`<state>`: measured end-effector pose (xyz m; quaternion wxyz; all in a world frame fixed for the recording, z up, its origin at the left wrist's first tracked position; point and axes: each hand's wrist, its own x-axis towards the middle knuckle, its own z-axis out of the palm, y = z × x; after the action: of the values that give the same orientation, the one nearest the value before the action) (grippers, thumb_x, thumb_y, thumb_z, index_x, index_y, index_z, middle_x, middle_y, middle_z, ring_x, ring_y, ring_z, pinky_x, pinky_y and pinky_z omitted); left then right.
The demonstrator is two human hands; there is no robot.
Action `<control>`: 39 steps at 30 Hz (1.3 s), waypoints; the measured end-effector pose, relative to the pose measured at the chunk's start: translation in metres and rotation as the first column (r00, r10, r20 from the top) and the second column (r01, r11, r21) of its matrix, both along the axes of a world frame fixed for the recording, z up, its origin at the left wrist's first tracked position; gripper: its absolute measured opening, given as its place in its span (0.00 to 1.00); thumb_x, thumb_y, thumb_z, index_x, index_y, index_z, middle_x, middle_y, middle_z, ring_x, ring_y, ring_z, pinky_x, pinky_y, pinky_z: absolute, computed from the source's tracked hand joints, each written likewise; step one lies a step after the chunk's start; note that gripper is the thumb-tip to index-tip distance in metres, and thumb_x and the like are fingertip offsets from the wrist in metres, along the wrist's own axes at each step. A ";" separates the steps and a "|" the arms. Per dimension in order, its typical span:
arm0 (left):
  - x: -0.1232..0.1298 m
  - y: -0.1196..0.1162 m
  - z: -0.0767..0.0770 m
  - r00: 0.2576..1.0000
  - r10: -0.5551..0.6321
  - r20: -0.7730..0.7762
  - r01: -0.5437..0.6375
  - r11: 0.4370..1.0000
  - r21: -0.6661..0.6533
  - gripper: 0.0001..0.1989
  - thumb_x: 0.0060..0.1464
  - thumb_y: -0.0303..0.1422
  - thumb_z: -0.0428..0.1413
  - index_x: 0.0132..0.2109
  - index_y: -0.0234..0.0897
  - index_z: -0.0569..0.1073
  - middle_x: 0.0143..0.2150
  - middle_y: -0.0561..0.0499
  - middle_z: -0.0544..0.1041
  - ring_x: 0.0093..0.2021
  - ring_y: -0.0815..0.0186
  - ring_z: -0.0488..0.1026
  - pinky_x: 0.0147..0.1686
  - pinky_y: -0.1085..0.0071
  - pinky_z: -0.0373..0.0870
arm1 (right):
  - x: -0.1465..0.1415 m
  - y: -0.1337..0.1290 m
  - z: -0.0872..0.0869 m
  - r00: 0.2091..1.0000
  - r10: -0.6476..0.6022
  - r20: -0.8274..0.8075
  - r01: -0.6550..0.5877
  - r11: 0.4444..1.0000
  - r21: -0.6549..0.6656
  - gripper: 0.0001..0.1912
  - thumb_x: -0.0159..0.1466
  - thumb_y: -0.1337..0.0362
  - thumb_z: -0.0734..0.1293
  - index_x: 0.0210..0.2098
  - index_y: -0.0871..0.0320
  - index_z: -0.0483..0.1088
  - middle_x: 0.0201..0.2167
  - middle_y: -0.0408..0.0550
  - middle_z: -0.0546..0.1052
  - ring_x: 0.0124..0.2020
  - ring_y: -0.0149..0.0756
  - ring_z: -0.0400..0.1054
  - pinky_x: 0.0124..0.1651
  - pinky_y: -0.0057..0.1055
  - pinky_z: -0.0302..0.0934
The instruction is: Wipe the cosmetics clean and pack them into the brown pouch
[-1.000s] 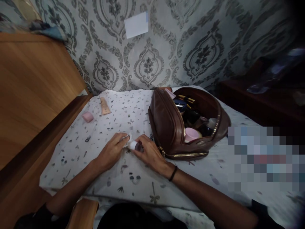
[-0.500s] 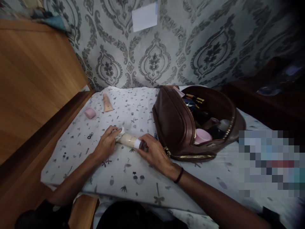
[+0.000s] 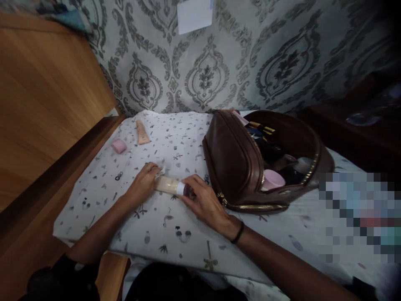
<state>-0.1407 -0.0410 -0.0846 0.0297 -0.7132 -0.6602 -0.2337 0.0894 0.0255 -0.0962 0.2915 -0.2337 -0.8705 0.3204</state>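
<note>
Brown leather forms the open bag (image 3: 233, 159), and its contents are partly hidden by the front wall; a pink container (image 3: 273, 179) can be picked out, but the darker items behind it are lost in shadow. To the right, a patch (image 3: 360, 217) has been pixelated, so what lies there cannot be told. A white card (image 3: 194, 16) on the patterned wall is cut off by the upper edge.

The cream-coloured bottle (image 3: 166, 185) is held nearly level above or on the printed cloth (image 3: 175, 146); which of the two cannot be told. Its dark cap end is grasped by the fingers of the right hand (image 3: 203, 202), and its white collar is left exposed just beside them. The far end is covered by the left hand (image 3: 145, 184), whose fingers are curled around a white wipe (image 3: 162, 170) pressed there. A peach tube (image 3: 142, 133) and a pink object (image 3: 118, 146) are set well apart, beyond the left hand.
</note>
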 end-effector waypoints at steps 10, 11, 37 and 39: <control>0.027 -0.024 0.003 0.976 -0.218 0.018 0.205 0.940 0.272 0.21 0.65 0.21 0.45 0.62 0.37 0.67 0.54 0.41 0.70 0.53 0.62 0.72 0.48 0.66 0.75 | 0.000 0.000 0.002 0.999 0.000 -0.046 -0.003 0.999 -0.055 0.09 0.66 0.68 0.67 0.46 0.57 0.69 0.37 0.48 0.73 0.37 0.37 0.69 0.41 0.34 0.65; 0.033 -0.026 0.004 0.961 -0.276 -0.025 0.271 0.921 0.280 0.22 0.65 0.21 0.45 0.64 0.37 0.64 0.55 0.40 0.70 0.54 0.61 0.71 0.50 0.66 0.75 | 0.000 0.000 0.003 0.999 -0.011 -0.039 0.009 0.999 -0.052 0.07 0.66 0.67 0.67 0.44 0.57 0.69 0.36 0.48 0.73 0.36 0.36 0.68 0.40 0.33 0.64; 0.003 -0.029 0.012 0.996 -0.033 -0.079 0.056 0.948 0.313 0.20 0.66 0.25 0.46 0.62 0.40 0.67 0.53 0.43 0.68 0.51 0.61 0.71 0.48 0.65 0.76 | -0.001 0.001 0.011 0.993 -0.103 -0.052 0.089 0.969 -0.230 0.13 0.69 0.56 0.61 0.42 0.59 0.70 0.29 0.45 0.74 0.29 0.33 0.68 0.32 0.29 0.58; 0.019 -0.030 0.015 0.991 -0.093 -0.096 0.121 0.929 0.349 0.22 0.66 0.24 0.46 0.64 0.41 0.65 0.53 0.43 0.69 0.51 0.60 0.72 0.47 0.65 0.76 | -0.001 0.002 0.011 0.992 -0.107 -0.070 0.085 0.959 -0.270 0.15 0.69 0.54 0.60 0.41 0.59 0.71 0.29 0.44 0.75 0.29 0.33 0.68 0.32 0.29 0.58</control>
<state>-0.1212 -0.0713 -0.0698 0.1705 -0.7398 -0.5657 -0.3220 0.0888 0.0278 -0.0852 0.3088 -0.2992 -0.7940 0.4297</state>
